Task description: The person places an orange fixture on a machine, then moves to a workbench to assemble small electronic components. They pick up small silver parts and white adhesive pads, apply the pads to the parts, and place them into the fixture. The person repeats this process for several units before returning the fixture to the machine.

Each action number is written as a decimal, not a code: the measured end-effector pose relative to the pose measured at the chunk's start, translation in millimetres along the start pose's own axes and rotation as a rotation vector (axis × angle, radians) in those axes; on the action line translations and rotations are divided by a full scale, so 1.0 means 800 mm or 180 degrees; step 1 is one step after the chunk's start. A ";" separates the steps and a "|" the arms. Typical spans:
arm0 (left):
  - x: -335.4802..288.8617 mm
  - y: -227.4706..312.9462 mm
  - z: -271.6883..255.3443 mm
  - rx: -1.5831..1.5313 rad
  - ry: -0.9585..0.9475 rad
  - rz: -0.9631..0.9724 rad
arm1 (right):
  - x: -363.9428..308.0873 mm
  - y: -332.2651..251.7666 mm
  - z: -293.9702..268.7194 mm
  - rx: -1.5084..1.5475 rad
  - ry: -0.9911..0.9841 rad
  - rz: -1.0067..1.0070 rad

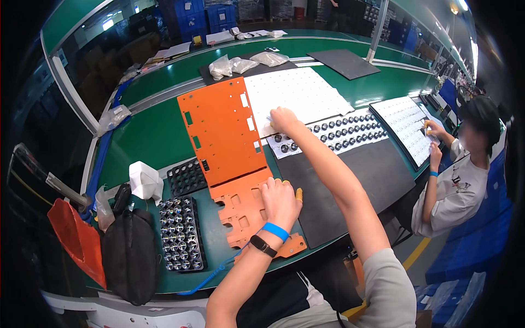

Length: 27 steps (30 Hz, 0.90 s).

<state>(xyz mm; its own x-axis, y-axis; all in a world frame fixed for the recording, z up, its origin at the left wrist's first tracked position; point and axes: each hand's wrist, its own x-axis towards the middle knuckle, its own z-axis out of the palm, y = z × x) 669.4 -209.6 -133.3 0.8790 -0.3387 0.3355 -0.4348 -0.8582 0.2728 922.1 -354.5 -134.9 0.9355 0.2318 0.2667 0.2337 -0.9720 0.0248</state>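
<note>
My left hand point(281, 201) lies on the lower orange fixture plate point(232, 210), its thumb apart from its fingers; yellow covers show on the fingertips. Joined to that plate, an orange panel with slots and holes point(219, 131) stands raised behind it. My right hand point(284, 120) reaches far forward, fingers closed, over the near left part of a white sheet point(295, 87). What its fingers hold is too small to make out. Just below that hand runs a white strip point(328, 143) carrying rows of black round parts point(338, 146).
A black tray of shiny round parts point(180, 235) stands left of the fixture, with an emptier black tray point(187, 177) behind. A black mat point(350, 191) covers the right side. Bagged parts point(240, 65) lie at the back. A co-worker point(459, 169) handles another white panel point(402, 128) at right.
</note>
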 end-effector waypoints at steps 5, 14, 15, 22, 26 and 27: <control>-0.001 -0.006 -0.001 -0.0101 0.0054 -0.0002 | 0.013 -0.015 -0.007 -0.0289 -0.0127 -0.0289; 0.000 -0.006 0.003 -0.0049 0.0085 -0.0007 | 0.036 -0.006 -0.003 -0.0044 0.0433 -0.0040; 0.001 -0.006 0.003 -0.0053 0.0088 0.0000 | 0.041 -0.008 -0.003 0.0018 0.0495 0.0037; -0.003 -0.004 0.006 -0.0149 0.0160 0.0031 | 0.048 -0.062 0.016 -0.0358 0.0025 0.0045; 0.000 -0.005 0.006 -0.0093 0.0176 0.0044 | 0.047 -0.066 0.004 -0.0172 -0.0315 0.0217; 0.000 -0.005 0.006 -0.0104 0.0186 0.0054 | 0.046 -0.066 0.003 -0.0132 -0.0310 0.0209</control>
<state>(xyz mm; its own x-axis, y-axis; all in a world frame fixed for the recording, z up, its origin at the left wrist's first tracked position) 672.0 -208.1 -138.5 0.8589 -0.3293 0.3922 -0.4566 -0.8391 0.2955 945.3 -294.6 -128.9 0.9702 0.1683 0.1741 0.1619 -0.9855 0.0506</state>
